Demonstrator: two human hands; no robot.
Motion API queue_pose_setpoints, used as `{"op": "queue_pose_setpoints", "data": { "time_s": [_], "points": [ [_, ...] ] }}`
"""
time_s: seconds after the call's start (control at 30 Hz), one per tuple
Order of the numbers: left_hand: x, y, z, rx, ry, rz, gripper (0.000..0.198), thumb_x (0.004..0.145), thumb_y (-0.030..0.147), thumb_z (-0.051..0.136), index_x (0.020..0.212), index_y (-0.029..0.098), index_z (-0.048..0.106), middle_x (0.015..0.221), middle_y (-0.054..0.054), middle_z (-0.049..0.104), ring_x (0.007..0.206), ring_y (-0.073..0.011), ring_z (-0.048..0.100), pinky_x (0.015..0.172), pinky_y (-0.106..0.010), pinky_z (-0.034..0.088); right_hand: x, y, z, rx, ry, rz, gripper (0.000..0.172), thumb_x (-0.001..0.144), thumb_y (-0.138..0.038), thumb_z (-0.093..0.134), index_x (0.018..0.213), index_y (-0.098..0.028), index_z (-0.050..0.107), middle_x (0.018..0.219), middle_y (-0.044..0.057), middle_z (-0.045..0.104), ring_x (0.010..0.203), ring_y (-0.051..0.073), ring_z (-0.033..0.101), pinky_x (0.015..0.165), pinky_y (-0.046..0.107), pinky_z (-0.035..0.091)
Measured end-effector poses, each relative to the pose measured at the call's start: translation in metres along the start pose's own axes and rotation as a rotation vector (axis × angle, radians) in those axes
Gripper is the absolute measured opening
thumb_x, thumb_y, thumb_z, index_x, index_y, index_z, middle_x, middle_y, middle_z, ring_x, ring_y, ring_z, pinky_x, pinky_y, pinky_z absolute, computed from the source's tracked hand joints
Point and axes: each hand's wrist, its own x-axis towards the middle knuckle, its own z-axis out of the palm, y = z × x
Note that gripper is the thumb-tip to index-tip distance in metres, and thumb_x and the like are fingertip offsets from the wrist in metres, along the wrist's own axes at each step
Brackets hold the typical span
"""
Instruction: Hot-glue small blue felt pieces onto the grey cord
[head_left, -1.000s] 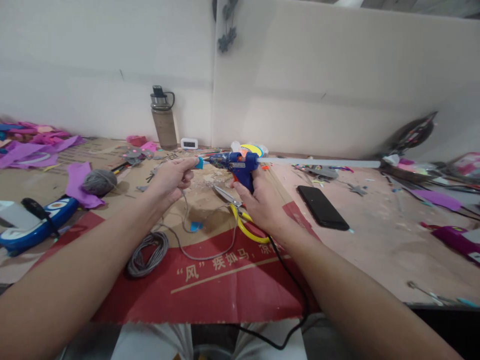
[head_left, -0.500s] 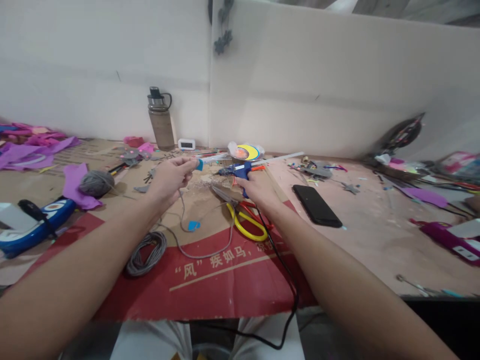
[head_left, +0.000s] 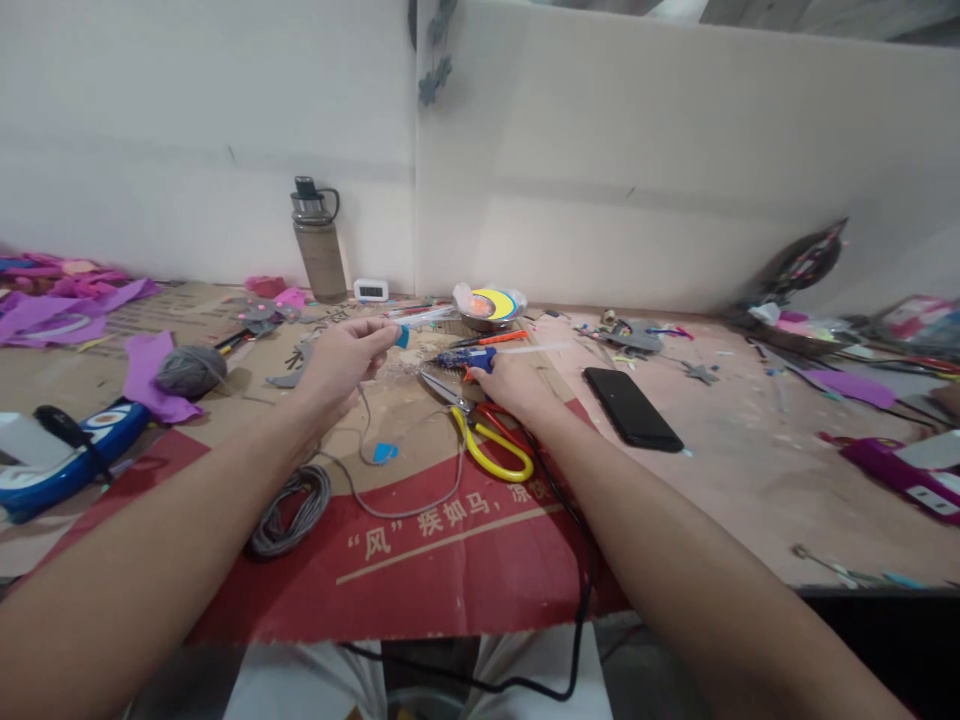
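Observation:
My left hand (head_left: 337,365) pinches a small blue piece (head_left: 403,336) between thumb and fingertips. Grey cord (head_left: 369,420) trails down below that hand onto the cardboard. My right hand (head_left: 514,385) is closed round the handle of a blue glue gun (head_left: 476,357), its nozzle facing left and a clear glue stick (head_left: 540,348) jutting from the back. Just below lie scissors (head_left: 499,455) with yellow and red handles. A second blue piece (head_left: 385,453) rests on the cardboard (head_left: 465,580), near a coil of grey cord (head_left: 289,510).
A bottle (head_left: 319,240) and a small white clock (head_left: 370,290) stand by the wall. A bowl (head_left: 491,310) sits behind the glue gun, a black phone (head_left: 631,410) to the right. A grey yarn ball (head_left: 191,371) lies left; the black cable (head_left: 577,640) hangs over the front edge.
The glue gun has tipped over and come down lower, its glue stick now lying flatter, with my right hand still at its handle. My left hand keeps the blue piece, nearly unmoved.

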Motion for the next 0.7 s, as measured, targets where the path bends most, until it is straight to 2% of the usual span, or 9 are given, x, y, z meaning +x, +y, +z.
{"op": "queue_pose_setpoints", "data": {
  "time_s": [0.1,0.13,0.17,0.23,0.37,0.47,0.53,0.6,0.7],
  "points": [
    [0.0,0.0,0.0,0.006,0.021,0.011,0.016,0.069,0.031,0.072,0.07,0.017,0.064,0.049,0.005,0.043,0.041,-0.0052,0.03,0.038,-0.019,0.015,-0.006,-0.014,-0.005,-0.024,0.159,-0.075,0.014,0.077,-0.029,0.062,0.071,-0.019,0.055,0.083,0.013,0.061,0.098,0.028,0.057,0.087,0.043,0.042],
    [-0.001,0.0,0.001,0.026,0.033,0.027,0.017,0.069,0.032,0.071,0.07,0.017,0.064,0.049,0.005,0.044,0.041,-0.0055,0.031,0.039,-0.019,0.016,-0.009,-0.023,-0.005,0.045,0.214,-0.112,0.012,0.078,-0.027,0.06,0.072,-0.019,0.053,0.084,0.012,0.06,0.099,0.027,0.056,0.089,0.043,0.042],
    [-0.002,0.001,0.002,0.06,0.047,0.052,0.017,0.07,0.033,0.071,0.071,0.017,0.065,0.049,0.004,0.044,0.042,-0.006,0.031,0.04,-0.02,0.017,-0.013,-0.034,-0.004,0.151,0.207,-0.141,0.01,0.079,-0.026,0.057,0.075,-0.02,0.051,0.085,0.009,0.059,0.097,0.025,0.056,0.088,0.042,0.043],
    [-0.007,0.003,0.004,0.179,0.086,0.136,0.017,0.072,0.034,0.069,0.073,0.017,0.067,0.05,0.004,0.047,0.044,-0.0075,0.034,0.042,-0.021,0.021,-0.024,-0.057,0.001,0.428,0.139,-0.141,0.011,0.08,-0.028,0.056,0.083,-0.021,0.048,0.088,0.005,0.059,0.091,0.02,0.057,0.086,0.039,0.045],
    [-0.017,0.009,0.008,0.536,0.171,0.414,0.01,0.074,0.029,0.066,0.074,0.019,0.07,0.066,-0.001,0.061,0.06,-0.0122,0.048,0.055,-0.023,0.035,-0.043,-0.096,0.017,1.069,-0.127,-0.055,0.035,0.074,-0.024,0.062,0.101,-0.024,0.038,0.106,0.006,0.061,0.102,0.016,0.059,0.09,0.033,0.047],
    [-0.022,0.011,0.01,0.687,0.178,0.554,0.006,0.075,0.023,0.066,0.073,0.022,0.071,0.073,-0.001,0.063,0.071,-0.0152,0.052,0.065,-0.025,0.039,-0.048,-0.11,0.021,1.314,-0.225,0.038,0.042,0.073,-0.021,0.062,0.104,-0.024,0.034,0.093,0.001,0.062,0.088,0.013,0.063,0.087,0.032,0.049],
    [-0.022,0.012,0.01,0.69,0.182,0.564,0.006,0.074,0.02,0.066,0.071,0.023,0.071,0.072,-0.001,0.063,0.073,-0.0159,0.053,0.067,-0.025,0.039,-0.048,-0.112,0.02,1.316,-0.205,0.076,0.043,0.074,-0.023,0.063,0.104,-0.024,0.033,0.081,-0.003,0.058,0.071,0.012,0.06,0.078,0.032,0.051],
    [-0.022,0.011,0.01,0.652,0.19,0.532,0.005,0.074,0.02,0.066,0.072,0.022,0.071,0.07,-0.001,0.062,0.07,-0.0152,0.052,0.065,-0.025,0.039,-0.047,-0.11,0.019,1.199,-0.134,0.067,0.041,0.076,-0.028,0.064,0.103,-0.025,0.033,0.073,-0.006,0.053,0.059,0.01,0.053,0.065,0.029,0.05],
    [-0.02,0.009,0.011,0.563,0.173,0.478,0.006,0.076,0.023,0.065,0.075,0.019,0.07,0.07,0.0,0.063,0.064,-0.0128,0.051,0.063,-0.025,0.039,-0.046,-0.103,0.017,0.957,0.009,-0.042,0.03,0.079,-0.032,0.061,0.1,-0.025,0.039,0.071,-0.005,0.05,0.059,0.01,0.049,0.057,0.026,0.043]
  ]
}}
